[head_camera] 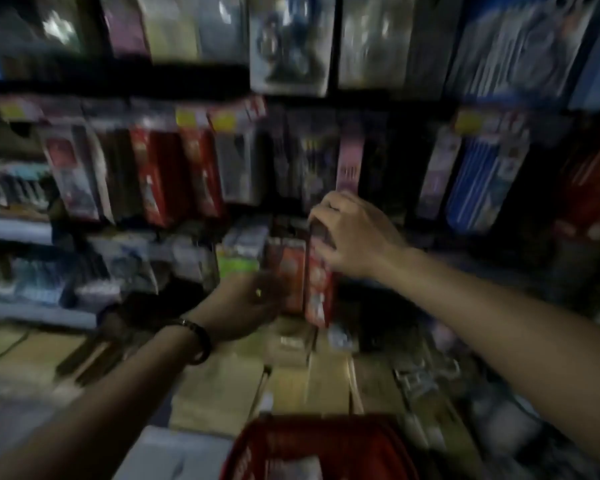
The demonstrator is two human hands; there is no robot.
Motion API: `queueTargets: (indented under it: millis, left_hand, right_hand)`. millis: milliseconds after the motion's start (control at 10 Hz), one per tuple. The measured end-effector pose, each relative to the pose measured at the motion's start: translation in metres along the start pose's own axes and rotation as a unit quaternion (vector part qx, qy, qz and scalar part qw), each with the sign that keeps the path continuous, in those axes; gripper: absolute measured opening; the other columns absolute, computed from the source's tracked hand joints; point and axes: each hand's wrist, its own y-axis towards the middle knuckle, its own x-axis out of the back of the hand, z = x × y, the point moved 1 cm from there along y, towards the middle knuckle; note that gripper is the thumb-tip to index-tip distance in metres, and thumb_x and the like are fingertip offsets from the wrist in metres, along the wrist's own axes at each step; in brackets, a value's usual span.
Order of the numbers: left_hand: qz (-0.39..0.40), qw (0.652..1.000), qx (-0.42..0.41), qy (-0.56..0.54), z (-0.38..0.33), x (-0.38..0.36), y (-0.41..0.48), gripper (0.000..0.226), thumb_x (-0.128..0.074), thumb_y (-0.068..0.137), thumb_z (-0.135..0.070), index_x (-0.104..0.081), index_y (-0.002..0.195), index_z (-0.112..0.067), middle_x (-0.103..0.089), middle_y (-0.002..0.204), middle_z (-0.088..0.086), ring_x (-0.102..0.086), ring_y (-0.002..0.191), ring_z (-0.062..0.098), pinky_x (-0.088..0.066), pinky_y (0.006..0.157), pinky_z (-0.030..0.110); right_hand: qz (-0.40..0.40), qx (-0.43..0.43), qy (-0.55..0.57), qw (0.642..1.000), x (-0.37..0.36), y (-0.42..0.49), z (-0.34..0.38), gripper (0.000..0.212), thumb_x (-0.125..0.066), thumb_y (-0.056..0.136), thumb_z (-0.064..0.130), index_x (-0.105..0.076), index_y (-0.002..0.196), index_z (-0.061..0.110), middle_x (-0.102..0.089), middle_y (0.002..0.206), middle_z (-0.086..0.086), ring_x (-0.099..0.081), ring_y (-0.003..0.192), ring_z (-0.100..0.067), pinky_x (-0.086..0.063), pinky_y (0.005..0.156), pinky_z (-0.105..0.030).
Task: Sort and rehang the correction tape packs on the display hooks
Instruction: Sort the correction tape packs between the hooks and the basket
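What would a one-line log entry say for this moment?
stage: sorting packs at display | right hand: grips red pack top | left hand: beside orange pack, grip blurred | red basket: below

The right hand [354, 233] sits at the centre of the view and grips the top end of a flat red card-backed correction tape pack [317, 285], which reaches down from it. Just left of that pack, touching it, is a second red-orange card pack [290, 271], with the left hand [246, 306] at its lower left; blur hides the grip. Behind both hands a row of red and dark blister packs [174, 174] hangs on the display wall, with another row of clear-fronted packs [288, 43] above it. Below the hands lie brown cardboard boxes [219, 386]. Nearest the camera, at the bottom edge, is a red plastic basket [291, 434].
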Motion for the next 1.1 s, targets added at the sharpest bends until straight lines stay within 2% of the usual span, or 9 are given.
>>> queueTargets:
  millis: [100, 200, 300, 400, 600, 700, 900, 1000, 1100]
  left_hand:
    - [0.089, 0.995, 0.046, 0.007, 0.025, -0.066, -0.027, 0.018, -0.070, 0.102, -0.033, -0.077, 0.116, -0.024, -0.076, 0.110, -0.008, -0.074, 0.095, 0.011, -0.061, 0.087, 0.034]
    - [0.162, 0.984, 0.069, 0.015, 0.057, -0.133, -0.055, 0.019, -0.070, 0.101, -0.037, -0.077, 0.116, -0.027, -0.077, 0.112, -0.012, -0.070, 0.089, 0.002, -0.052, 0.076, 0.008]
    - [0.236, 0.966, 0.105, 0.010, 0.088, -0.190, -0.079, 0.023, -0.068, 0.103, -0.036, -0.076, 0.120, -0.022, -0.077, 0.115, -0.005, -0.073, 0.102, 0.013, -0.058, 0.087, 0.025]
    - [0.286, 0.949, 0.132, 0.019, 0.118, -0.236, -0.094, 0.021, -0.066, 0.103, -0.028, -0.074, 0.121, -0.020, -0.068, 0.115, -0.007, -0.071, 0.110, 0.020, -0.053, 0.088, 0.030]
    - [0.426, 0.885, 0.181, 0.051, 0.164, -0.307, -0.087, 0.037, -0.058, 0.108, -0.036, -0.067, 0.138, -0.016, -0.069, 0.140, 0.008, -0.066, 0.127, 0.026, -0.053, 0.106, 0.038]
    - [0.432, 0.875, 0.218, 0.031, 0.184, -0.327, -0.083, 0.037, -0.057, 0.109, -0.034, -0.064, 0.141, -0.017, -0.067, 0.143, 0.009, -0.064, 0.130, 0.027, -0.052, 0.109, 0.041]
    - [0.528, 0.812, 0.244, 0.056, 0.198, -0.363, -0.080, 0.045, -0.051, 0.111, -0.039, -0.057, 0.149, -0.017, -0.062, 0.150, 0.008, -0.060, 0.137, 0.028, -0.048, 0.113, 0.040]
    - [0.519, 0.818, 0.236, 0.077, 0.187, -0.365, -0.067, 0.046, -0.049, 0.112, -0.038, -0.052, 0.152, -0.014, -0.060, 0.151, 0.009, -0.058, 0.138, 0.029, -0.046, 0.112, 0.039]
    - [0.533, 0.807, 0.234, 0.100, 0.195, -0.371, -0.060, 0.047, -0.047, 0.112, -0.041, -0.050, 0.151, -0.016, -0.061, 0.149, 0.009, -0.059, 0.135, 0.029, -0.047, 0.112, 0.040]
  right_hand:
    - [0.079, -0.039, 0.056, 0.995, -0.069, -0.074, 0.004, 0.023, -0.066, 0.094, 0.033, -0.066, 0.109, 0.016, -0.056, 0.103, 0.002, -0.057, 0.103, -0.027, -0.051, 0.077, -0.039]
    - [0.168, -0.099, 0.110, 0.975, -0.140, -0.146, 0.009, 0.017, -0.066, 0.092, 0.028, -0.065, 0.104, 0.017, -0.060, 0.102, -0.002, -0.061, 0.102, -0.030, -0.049, 0.077, -0.036]
    - [0.249, -0.177, 0.165, 0.938, -0.211, -0.211, 0.017, 0.023, -0.067, 0.090, 0.031, -0.068, 0.110, 0.021, -0.067, 0.113, -0.002, -0.064, 0.105, -0.026, -0.054, 0.083, -0.037]
    - [0.308, -0.268, 0.227, 0.884, -0.274, -0.270, 0.030, 0.020, -0.073, 0.089, 0.031, -0.070, 0.107, 0.024, -0.069, 0.106, 0.004, -0.066, 0.098, -0.018, -0.049, 0.076, -0.028]
    - [0.380, -0.412, 0.301, 0.771, -0.398, -0.354, 0.053, 0.013, -0.076, 0.083, 0.020, -0.071, 0.094, 0.017, -0.075, 0.090, 0.001, -0.071, 0.086, -0.020, -0.058, 0.079, -0.040]
    - [0.424, -0.432, 0.334, 0.723, -0.453, -0.383, 0.054, 0.022, -0.079, 0.082, 0.012, -0.069, 0.102, 0.012, -0.075, 0.103, -0.008, -0.072, 0.098, -0.029, -0.058, 0.087, -0.045]
    - [0.493, -0.447, 0.303, 0.683, -0.527, -0.404, 0.057, 0.019, -0.070, 0.085, 0.015, -0.068, 0.104, 0.014, -0.075, 0.104, -0.010, -0.071, 0.099, -0.031, -0.057, 0.081, -0.039]
    - [0.518, -0.461, 0.276, 0.665, -0.555, -0.410, 0.067, 0.031, -0.069, 0.091, 0.021, -0.069, 0.120, 0.012, -0.073, 0.121, -0.012, -0.067, 0.116, -0.032, -0.053, 0.088, -0.032]
    - [0.508, -0.518, 0.277, 0.630, -0.576, -0.414, 0.083, 0.037, -0.067, 0.095, 0.021, -0.067, 0.131, 0.010, -0.065, 0.138, -0.017, -0.058, 0.132, -0.035, -0.047, 0.110, -0.045]
